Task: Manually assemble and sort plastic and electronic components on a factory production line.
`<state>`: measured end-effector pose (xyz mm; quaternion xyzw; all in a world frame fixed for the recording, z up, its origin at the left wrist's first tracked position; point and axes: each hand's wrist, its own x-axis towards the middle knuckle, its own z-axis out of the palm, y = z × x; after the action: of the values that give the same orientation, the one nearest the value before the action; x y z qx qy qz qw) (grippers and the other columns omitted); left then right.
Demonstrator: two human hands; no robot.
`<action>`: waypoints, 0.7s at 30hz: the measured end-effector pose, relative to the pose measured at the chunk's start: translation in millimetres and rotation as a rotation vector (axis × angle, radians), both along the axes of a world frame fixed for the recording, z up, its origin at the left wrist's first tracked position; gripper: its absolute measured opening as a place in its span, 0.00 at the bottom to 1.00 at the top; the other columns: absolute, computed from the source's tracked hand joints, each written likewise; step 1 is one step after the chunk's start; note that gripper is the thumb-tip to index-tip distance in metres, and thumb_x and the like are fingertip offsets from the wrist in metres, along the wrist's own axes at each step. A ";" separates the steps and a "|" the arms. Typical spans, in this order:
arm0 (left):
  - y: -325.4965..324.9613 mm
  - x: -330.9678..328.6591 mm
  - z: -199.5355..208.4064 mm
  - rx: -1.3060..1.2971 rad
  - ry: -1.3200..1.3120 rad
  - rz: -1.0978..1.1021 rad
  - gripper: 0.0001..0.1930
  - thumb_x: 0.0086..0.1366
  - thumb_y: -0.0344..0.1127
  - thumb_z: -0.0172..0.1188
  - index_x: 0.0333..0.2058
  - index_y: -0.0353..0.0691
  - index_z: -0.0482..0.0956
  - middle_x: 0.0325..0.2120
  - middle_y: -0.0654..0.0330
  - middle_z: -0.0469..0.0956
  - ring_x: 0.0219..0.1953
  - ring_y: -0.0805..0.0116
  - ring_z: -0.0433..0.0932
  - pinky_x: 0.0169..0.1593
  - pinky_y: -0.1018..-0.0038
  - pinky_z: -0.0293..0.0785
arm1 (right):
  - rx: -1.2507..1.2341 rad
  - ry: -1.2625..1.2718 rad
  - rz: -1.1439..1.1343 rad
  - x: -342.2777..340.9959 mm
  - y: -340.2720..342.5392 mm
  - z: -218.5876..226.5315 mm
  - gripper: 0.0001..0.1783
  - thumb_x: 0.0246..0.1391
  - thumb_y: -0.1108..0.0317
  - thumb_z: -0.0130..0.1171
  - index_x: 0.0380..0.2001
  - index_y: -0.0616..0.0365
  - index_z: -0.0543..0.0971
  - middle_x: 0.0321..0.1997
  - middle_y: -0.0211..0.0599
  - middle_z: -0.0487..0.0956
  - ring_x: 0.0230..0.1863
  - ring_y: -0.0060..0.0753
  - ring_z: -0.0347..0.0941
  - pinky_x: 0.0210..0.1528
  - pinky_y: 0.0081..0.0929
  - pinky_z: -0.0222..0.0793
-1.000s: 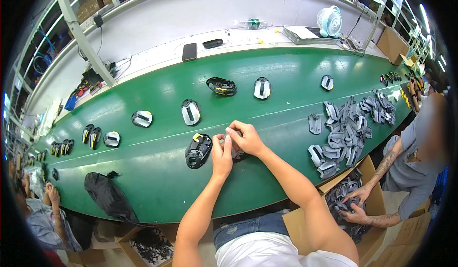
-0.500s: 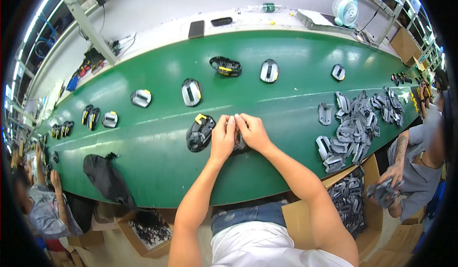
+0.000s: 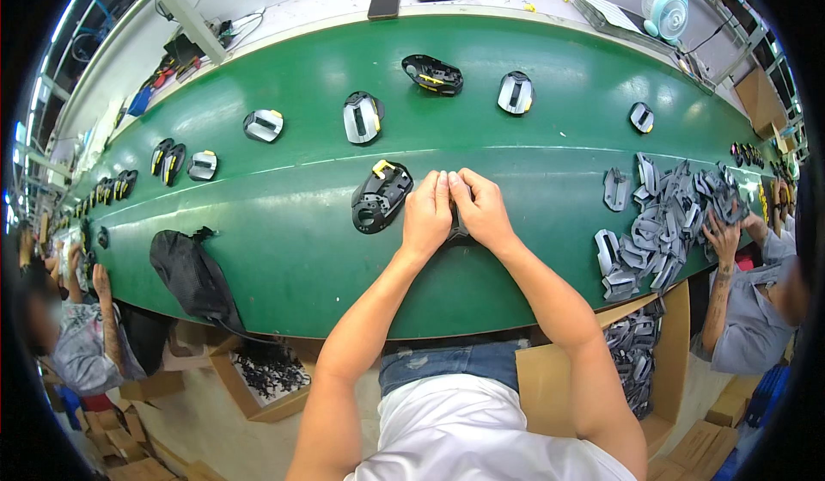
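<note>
My left hand [image 3: 427, 216] and my right hand [image 3: 484, 212] are closed together over the green table [image 3: 292, 266], thumbs side by side. Between them they grip a dark grey plastic part [image 3: 458, 223]; the fingers and palms cover most of it. Just left of my left hand lies a black plastic housing [image 3: 369, 211] with a yellow tab on its upper end, its hollow inner side up. Neither hand touches it.
Grey plastic parts [image 3: 662, 223] are heaped on the right, where a co-worker's hand [image 3: 724, 236] reaches in. Grey-and-black assemblies [image 3: 363, 118] stand spaced along the far side. A black bag [image 3: 198, 275] lies at left. An open carton [image 3: 675, 352] of grey parts stands below the edge.
The view has shifted, so the table's contents sit higher in the picture. My hands stay closed together. The right co-worker's hands have moved from above the carton to the heap.
</note>
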<state>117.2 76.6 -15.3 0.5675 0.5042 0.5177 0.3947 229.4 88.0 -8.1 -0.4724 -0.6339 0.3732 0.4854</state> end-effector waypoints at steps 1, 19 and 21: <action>-1.1 0.6 3.2 0.026 0.035 0.017 0.15 0.69 0.37 0.43 0.25 0.34 0.65 0.15 0.60 0.65 0.18 0.74 0.63 0.23 0.74 0.61 | -0.010 -0.012 0.015 0.4 0.6 -0.1 0.17 0.57 0.65 0.51 0.20 0.66 0.69 0.14 0.39 0.68 0.17 0.23 0.62 0.21 0.27 0.59; -1.2 13.4 -5.4 0.160 -0.178 0.018 0.15 0.70 0.36 0.42 0.23 0.38 0.62 0.13 0.68 0.61 0.15 0.82 0.58 0.18 0.81 0.55 | 0.148 0.173 -0.039 0.5 -6.8 -8.2 0.18 0.61 0.65 0.44 0.19 0.64 0.65 0.13 0.37 0.64 0.16 0.24 0.57 0.19 0.26 0.56; -3.3 13.2 -3.5 0.169 -0.186 0.006 0.15 0.70 0.36 0.42 0.23 0.38 0.63 0.13 0.68 0.61 0.15 0.82 0.58 0.18 0.80 0.55 | 0.123 0.181 -0.023 3.3 -5.5 -9.8 0.18 0.62 0.64 0.43 0.19 0.63 0.65 0.15 0.31 0.63 0.19 0.20 0.56 0.21 0.22 0.54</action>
<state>130.4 73.3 -18.8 0.5468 0.4216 0.6099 0.3891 232.7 82.5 -17.9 -0.4133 -0.6037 0.3690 0.5732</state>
